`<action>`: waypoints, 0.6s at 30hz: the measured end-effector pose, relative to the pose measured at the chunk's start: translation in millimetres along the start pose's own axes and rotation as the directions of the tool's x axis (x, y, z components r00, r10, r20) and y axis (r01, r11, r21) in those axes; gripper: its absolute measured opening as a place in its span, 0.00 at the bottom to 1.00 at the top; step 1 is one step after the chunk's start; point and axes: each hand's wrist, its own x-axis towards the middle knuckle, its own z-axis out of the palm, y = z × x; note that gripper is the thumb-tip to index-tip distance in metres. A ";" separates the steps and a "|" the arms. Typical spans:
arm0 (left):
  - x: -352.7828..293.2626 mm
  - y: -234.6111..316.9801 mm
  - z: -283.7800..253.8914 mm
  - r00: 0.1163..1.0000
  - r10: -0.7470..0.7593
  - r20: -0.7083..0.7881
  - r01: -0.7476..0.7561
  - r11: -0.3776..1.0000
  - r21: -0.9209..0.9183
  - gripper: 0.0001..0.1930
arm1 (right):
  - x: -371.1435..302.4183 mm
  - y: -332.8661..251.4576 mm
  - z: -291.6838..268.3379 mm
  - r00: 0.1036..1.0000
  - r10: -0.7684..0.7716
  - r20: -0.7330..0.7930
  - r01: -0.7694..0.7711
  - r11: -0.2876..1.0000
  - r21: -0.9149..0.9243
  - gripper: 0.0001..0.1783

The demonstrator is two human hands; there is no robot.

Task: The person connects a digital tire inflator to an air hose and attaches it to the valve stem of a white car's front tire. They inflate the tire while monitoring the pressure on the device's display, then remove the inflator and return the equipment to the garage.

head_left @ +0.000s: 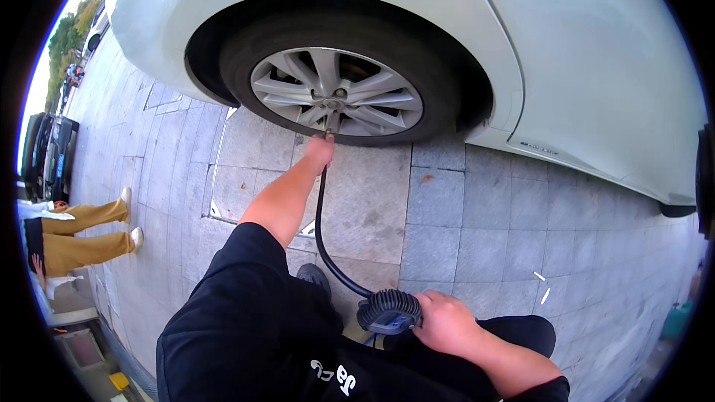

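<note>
Left hand (320, 152), fingers closed around the upper end of a flexible black hose (319, 216), is at the lower edge of a silver multi-spoke alloy wheel (326, 68) in a black tyre (436, 97); whether the hose joins the valve cannot be told. The hose curves down and rightward to a round, black, ribbed gauge (389, 311). Right hand (449, 321) holds the gauge by its right side. Farther right, a glossy white car door (596, 59) overhangs grey stone paving (506, 201).
</note>
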 end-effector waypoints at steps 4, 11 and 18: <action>67.6 -82.0 -32.9 0.951 0.183 -0.249 -0.142 0.975 0.172 0.18 | 14.7 -5.2 14.8 0.999 0.010 -0.053 -0.011 1.000 -0.010 0.19; 66.2 -52.1 -18.1 0.972 0.142 -0.186 -0.121 0.986 0.117 0.19 | 28.9 -26.9 14.0 0.961 0.267 -0.073 -0.265 0.963 0.045 0.19; 81.3 -55.6 -30.2 0.965 0.158 -0.211 -0.139 0.985 0.100 0.18 | 51.7 -28.0 9.6 0.929 0.361 -0.084 -0.342 0.922 0.180 0.22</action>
